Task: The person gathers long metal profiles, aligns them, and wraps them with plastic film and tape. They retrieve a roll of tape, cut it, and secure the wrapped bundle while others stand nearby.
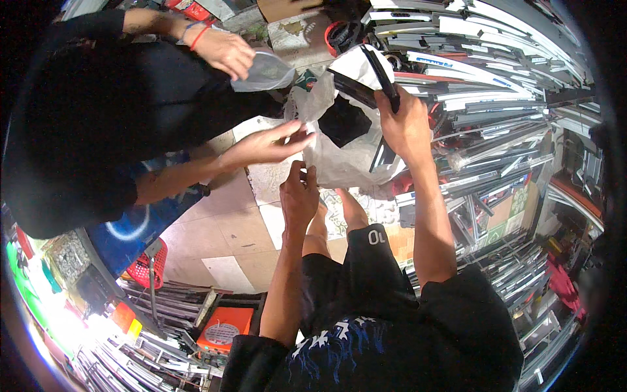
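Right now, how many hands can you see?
4: the person's right hand, gripping black strips; left hand, at the white bag; a co-worker's lower hand, by that bag, and upper hand, at a translucent bag.

The bag point(336, 166) is white, the bars point(377, 73) black.

A tiled floor point(222, 238) is spreading out below the fingers of the left hand point(300, 199), while long pale strips point(480, 101) are lying heaped along it, right of the fingers of the right hand point(406, 124)
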`<state>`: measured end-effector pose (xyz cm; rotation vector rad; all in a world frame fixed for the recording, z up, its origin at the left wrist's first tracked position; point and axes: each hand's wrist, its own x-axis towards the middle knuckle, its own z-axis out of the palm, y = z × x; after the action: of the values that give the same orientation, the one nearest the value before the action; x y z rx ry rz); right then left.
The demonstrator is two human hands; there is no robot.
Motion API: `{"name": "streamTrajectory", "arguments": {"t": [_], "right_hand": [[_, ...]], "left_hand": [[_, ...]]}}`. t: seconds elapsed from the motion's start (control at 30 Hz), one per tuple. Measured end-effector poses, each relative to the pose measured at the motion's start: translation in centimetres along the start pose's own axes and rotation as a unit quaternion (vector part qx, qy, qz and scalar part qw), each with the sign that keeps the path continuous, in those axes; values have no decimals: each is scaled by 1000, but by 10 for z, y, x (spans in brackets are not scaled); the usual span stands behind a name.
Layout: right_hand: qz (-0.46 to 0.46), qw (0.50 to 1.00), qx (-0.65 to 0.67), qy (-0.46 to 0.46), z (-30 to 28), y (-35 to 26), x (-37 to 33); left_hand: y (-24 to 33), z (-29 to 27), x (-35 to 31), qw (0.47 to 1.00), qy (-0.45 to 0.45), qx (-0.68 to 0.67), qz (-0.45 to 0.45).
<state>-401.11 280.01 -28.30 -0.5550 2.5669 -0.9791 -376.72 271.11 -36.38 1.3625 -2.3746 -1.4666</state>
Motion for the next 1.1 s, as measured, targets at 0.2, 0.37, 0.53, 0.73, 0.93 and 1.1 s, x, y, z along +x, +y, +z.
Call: {"name": "streamTrajectory", "arguments": {"t": [0.2, 0.37, 0.53, 0.73, 0.93, 1.1], "right_hand": [[-201, 979, -19, -5, -3, -55, 21], [-289, 945, -157, -6, 6, -46, 53], [-316, 922, -222, -29, 2, -38, 61], [-304, 926, -222, -23, 1, -28, 54], [-305, 913, -270, -41, -8, -26, 47], [-298, 897, -314, -91, -12, -61, 50]], "left_hand": [[-10, 4, -11, 1000, 1, 13, -4], [-21, 1, -20, 1000, 12, -7, -9], [-30, 2, -22, 1000, 7, -3, -18], [-29, 4, -24, 1000, 22, -7, -2], [-31, 4, -24, 1000, 6, -22, -13], [-31, 6, -24, 999, -2, -30, -17]]}}
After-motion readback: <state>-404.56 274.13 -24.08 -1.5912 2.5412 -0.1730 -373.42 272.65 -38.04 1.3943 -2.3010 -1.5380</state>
